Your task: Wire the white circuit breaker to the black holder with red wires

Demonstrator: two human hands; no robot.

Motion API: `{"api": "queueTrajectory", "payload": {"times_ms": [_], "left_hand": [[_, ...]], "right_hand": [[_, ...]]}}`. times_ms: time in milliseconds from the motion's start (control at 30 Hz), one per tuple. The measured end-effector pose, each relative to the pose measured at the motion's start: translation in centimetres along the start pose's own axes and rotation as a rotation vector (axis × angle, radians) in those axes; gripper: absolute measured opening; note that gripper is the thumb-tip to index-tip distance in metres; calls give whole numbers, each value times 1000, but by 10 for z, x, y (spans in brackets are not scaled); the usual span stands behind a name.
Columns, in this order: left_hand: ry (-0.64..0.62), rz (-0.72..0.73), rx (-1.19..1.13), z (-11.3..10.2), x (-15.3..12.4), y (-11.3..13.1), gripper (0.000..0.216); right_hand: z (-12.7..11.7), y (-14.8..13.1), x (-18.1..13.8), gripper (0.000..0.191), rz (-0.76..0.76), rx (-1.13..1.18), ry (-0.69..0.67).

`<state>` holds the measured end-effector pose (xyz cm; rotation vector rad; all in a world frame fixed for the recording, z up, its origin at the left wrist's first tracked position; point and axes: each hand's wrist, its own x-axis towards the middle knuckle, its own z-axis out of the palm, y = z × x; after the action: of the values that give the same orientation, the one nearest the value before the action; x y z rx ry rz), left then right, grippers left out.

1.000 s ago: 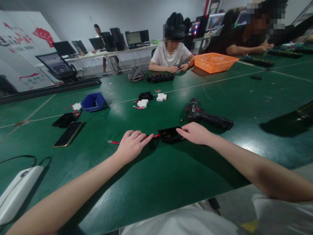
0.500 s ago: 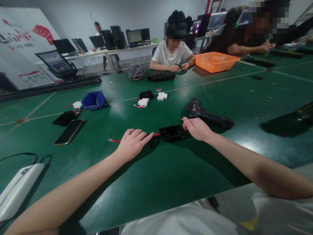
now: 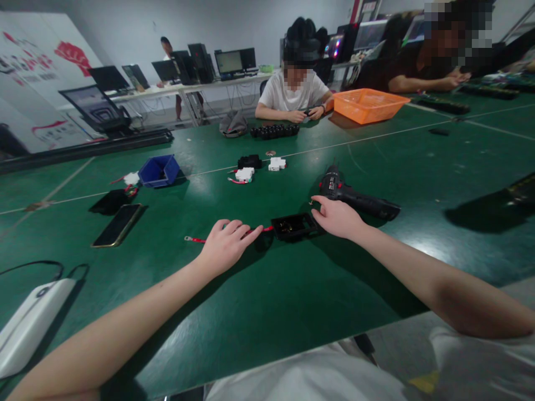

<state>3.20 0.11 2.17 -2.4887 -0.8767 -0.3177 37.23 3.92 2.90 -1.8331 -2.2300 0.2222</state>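
Note:
A red cable (image 3: 197, 240) with a metal ring lug at its end runs under my left hand (image 3: 225, 244), whose fingers are curled over it. The cable comes out past my fingers and enters an open black plastic case (image 3: 295, 227) with small brass-coloured parts inside. My right hand (image 3: 340, 218) rests at the case's right end, thumb and index finger apart. Just off its index fingertip are tiny metal pieces (image 3: 310, 203), perhaps screws, on the green table. Beyond that hand lies a black cordless drill (image 3: 355, 199) on its side.
White plastic parts (image 3: 244, 175) and a blue bin (image 3: 159, 171) stand farther back. At left are a phone (image 3: 117, 225) and a white device (image 3: 35, 326) with a cord. Across the table a person (image 3: 292, 92) sits beside an orange basket (image 3: 370, 106); another person works at far right.
My right hand's fingertips have parted; before, they were pinched together. The tiny metal pieces now show apart from the fingers. My left hand has stayed on the cable.

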Motion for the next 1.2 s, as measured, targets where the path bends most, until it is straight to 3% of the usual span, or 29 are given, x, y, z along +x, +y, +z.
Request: {"api": "queueTrajectory", "payload": {"times_ms": [200, 433, 700, 900, 1200], "left_hand": [[-2, 7, 7, 0, 0, 0, 44], [-3, 5, 2, 1, -1, -1, 44], [0, 8, -1, 1, -1, -1, 45], [-2, 0, -1, 1, 0, 0, 45], [-9, -9, -32, 1, -1, -1, 47]], "right_hand": [[-2, 0, 1, 24, 7, 38, -33], [0, 2, 1, 28, 1, 38, -29], [0, 1, 1, 10, -19, 42, 2], [0, 1, 0, 27, -44, 90, -9], [-4, -3, -1, 19, -60, 91, -32]]}}
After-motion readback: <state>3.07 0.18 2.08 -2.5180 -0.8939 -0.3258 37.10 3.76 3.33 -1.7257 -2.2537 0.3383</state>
